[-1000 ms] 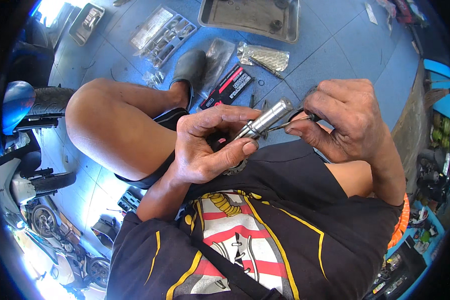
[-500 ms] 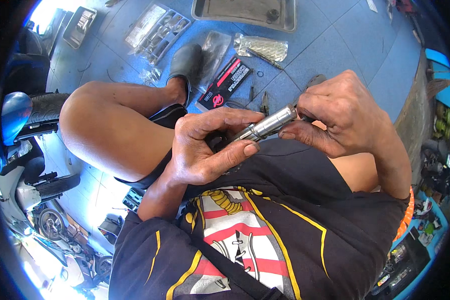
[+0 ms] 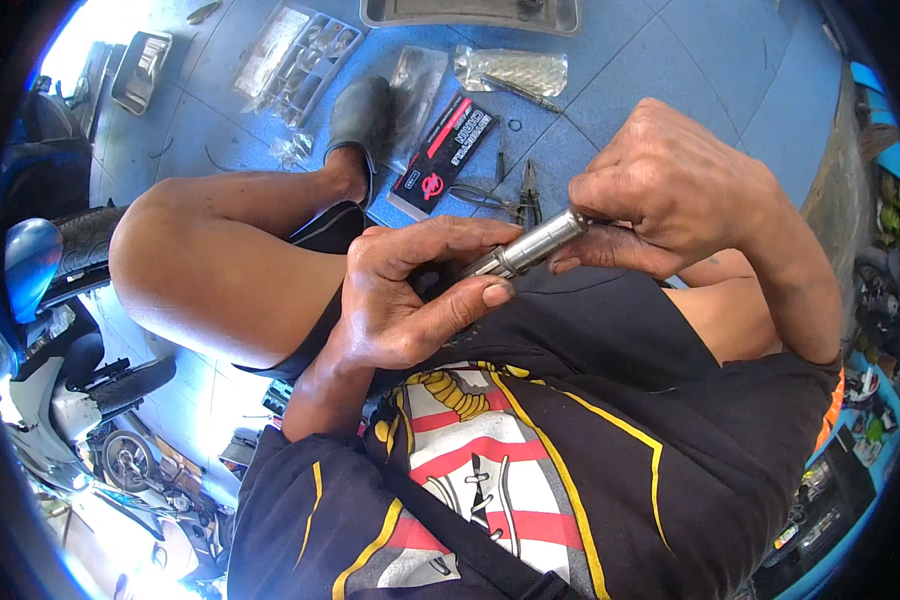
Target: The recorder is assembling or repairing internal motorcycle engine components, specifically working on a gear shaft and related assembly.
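My left hand [image 3: 410, 290] grips a shiny cylindrical steel shaft [image 3: 537, 239] with grooves and steps, held at a slant above my lap; its lower part is hidden by my fingers and a dark part behind them. My right hand [image 3: 650, 200] is curled at the shaft's upper end; whatever its fingers hold is hidden. On the floor beyond lie pliers [image 3: 530, 185], a black-and-red box [image 3: 440, 150], a clear parts organizer [image 3: 320, 70] and a silver padded packet [image 3: 510, 72] with a pen-like metal tool [image 3: 525, 95].
A metal tray [image 3: 470, 22] is at the top, a smaller tray [image 3: 140, 75] at upper left. Motorcycles [image 3: 120, 450] line the left side. My bent leg [image 3: 210, 270] and rubber clog [image 3: 355, 115] are in view. Blue shelving with clutter [image 3: 860, 430] stands at the right.
My right hand has moved up and closed in on the shaft's end; the thin tool seen in its pinch earlier is now hidden. The floor items sit higher in the view.
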The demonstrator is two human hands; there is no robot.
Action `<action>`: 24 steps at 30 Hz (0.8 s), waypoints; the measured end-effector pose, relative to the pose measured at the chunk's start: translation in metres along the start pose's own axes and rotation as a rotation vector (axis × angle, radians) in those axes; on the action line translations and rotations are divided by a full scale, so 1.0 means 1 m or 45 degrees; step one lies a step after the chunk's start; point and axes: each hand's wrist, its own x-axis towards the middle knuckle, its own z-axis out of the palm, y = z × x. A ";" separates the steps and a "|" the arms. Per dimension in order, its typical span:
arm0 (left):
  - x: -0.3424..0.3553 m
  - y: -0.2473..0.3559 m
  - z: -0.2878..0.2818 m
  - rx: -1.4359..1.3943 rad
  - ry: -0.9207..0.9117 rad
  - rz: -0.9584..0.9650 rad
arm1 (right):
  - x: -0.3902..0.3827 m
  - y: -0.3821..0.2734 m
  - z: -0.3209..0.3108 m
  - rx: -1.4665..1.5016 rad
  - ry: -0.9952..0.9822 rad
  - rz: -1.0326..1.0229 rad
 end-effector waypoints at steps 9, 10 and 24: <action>-0.002 -0.007 0.001 0.090 -0.008 -0.070 | -0.008 -0.020 0.014 -0.398 0.198 0.122; -0.002 -0.008 0.000 0.093 -0.018 -0.076 | -0.006 -0.014 0.013 -0.226 0.104 0.141; -0.003 -0.008 0.002 0.105 0.008 -0.021 | -0.009 -0.015 0.017 -0.287 0.082 0.050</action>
